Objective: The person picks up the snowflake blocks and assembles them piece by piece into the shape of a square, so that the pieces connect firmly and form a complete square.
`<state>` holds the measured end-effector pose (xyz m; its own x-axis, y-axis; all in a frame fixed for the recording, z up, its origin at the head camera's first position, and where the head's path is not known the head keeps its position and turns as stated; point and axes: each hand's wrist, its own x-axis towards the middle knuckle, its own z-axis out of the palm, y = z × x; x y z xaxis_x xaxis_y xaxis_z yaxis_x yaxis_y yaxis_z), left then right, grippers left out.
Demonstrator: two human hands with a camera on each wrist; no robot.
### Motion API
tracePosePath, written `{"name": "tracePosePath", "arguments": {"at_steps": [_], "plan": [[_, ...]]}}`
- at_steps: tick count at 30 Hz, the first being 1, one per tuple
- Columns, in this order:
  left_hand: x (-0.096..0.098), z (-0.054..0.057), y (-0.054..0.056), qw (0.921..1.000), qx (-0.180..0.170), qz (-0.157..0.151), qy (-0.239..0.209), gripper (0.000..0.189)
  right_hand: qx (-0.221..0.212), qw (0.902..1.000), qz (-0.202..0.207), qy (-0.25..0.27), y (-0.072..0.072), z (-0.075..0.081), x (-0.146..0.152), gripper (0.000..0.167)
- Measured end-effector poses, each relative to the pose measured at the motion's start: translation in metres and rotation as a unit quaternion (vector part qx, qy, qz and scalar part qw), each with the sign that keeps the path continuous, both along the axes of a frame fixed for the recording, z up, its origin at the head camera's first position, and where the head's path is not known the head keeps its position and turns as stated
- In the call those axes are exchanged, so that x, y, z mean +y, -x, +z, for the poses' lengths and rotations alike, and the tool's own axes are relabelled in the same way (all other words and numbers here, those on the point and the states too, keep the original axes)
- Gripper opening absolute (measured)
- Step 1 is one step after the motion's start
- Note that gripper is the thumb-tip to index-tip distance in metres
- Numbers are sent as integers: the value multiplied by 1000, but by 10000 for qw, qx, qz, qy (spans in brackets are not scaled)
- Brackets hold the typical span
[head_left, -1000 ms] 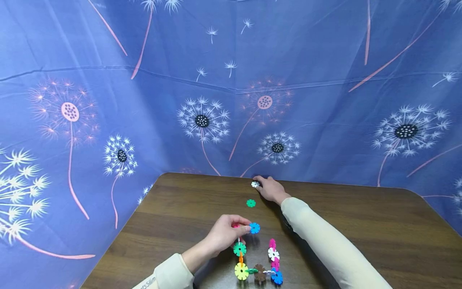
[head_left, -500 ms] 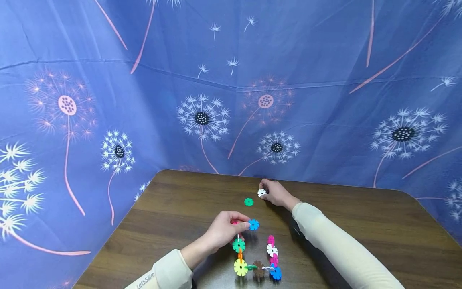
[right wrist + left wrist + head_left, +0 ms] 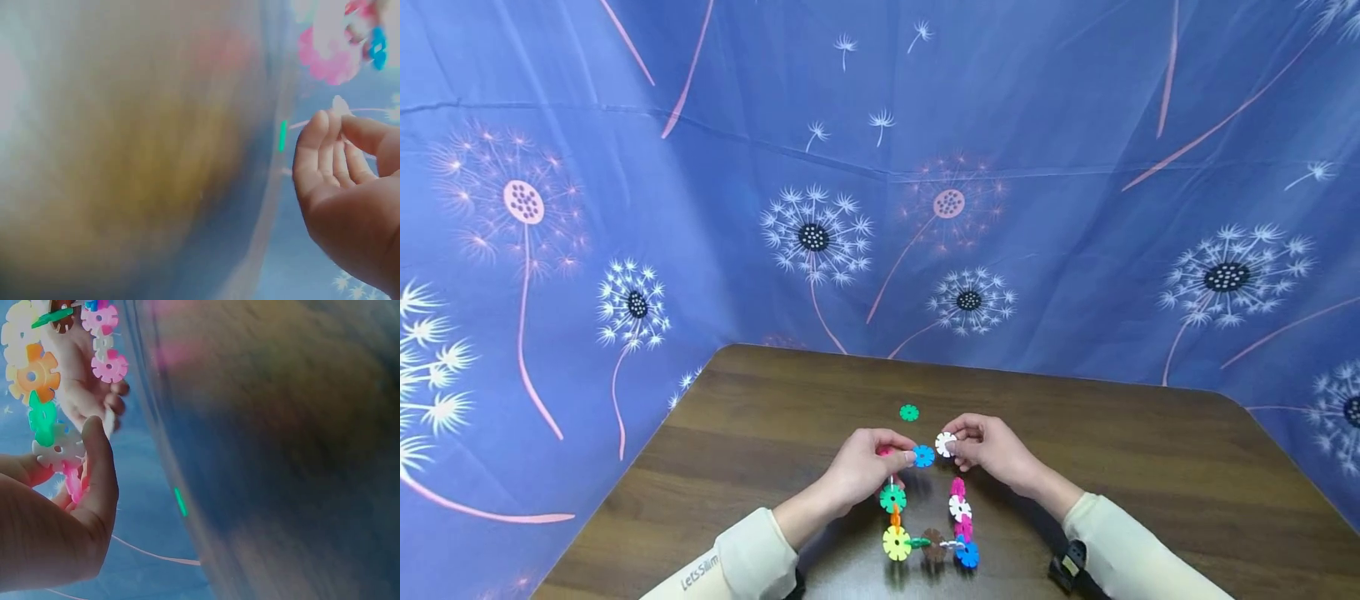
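Notched plastic discs are linked into a U-shaped chain, with a yellow disc (image 3: 896, 543) and a brown disc (image 3: 933, 544) along its near side. My left hand (image 3: 859, 468) grips the chain's left end by a pink disc, mostly hidden by the fingers; a blue disc (image 3: 923, 456) sticks out at the thumb tip. Just to the right of it, my right hand (image 3: 992, 450) pinches a loose white disc (image 3: 944, 444) between thumb and fingers. The two discs are close together, with a small gap. At the chain's right end is a pink disc (image 3: 958, 487).
A loose green disc (image 3: 909, 412) lies flat on the brown wooden table (image 3: 1112, 433), beyond both hands. Behind the table's far edge hangs a blue cloth (image 3: 1060, 275) printed with dandelions.
My right hand has drawn the white disc back from the table's far edge to beside the blue disc. My left hand keeps its grip on the chain.
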<state>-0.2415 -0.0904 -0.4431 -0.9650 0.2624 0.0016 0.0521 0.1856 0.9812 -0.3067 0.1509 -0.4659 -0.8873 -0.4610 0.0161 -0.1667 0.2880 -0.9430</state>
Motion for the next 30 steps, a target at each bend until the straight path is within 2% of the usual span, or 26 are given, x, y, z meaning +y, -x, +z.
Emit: {"name": "tracePosePath", "arguments": {"at_steps": [5, 11, 15, 21, 30], "plan": [[0, 3, 1, 9999, -5, -4, -110, 19, 347, 9988, -226, 250, -22, 12, 4, 22], [2, 4, 1, 10000, 1, -54, -82, 20, 811, 9963, -38, 286, -35, 15, 3, 21], [4, 4, 1, 9999, -39, -128, -97, 20, 840, 9954, 81, 458, -40, 13, 0, 19], [4, 5, -1, 9996, -190, -210, -76, 20, 725, 9952, 45, 655, -43, 14, -2, 19], [7, 4, -1, 9997, -160, -173, 31, 16, 1130, 9923, 31, 504, -45, 13, -2, 14]]}}
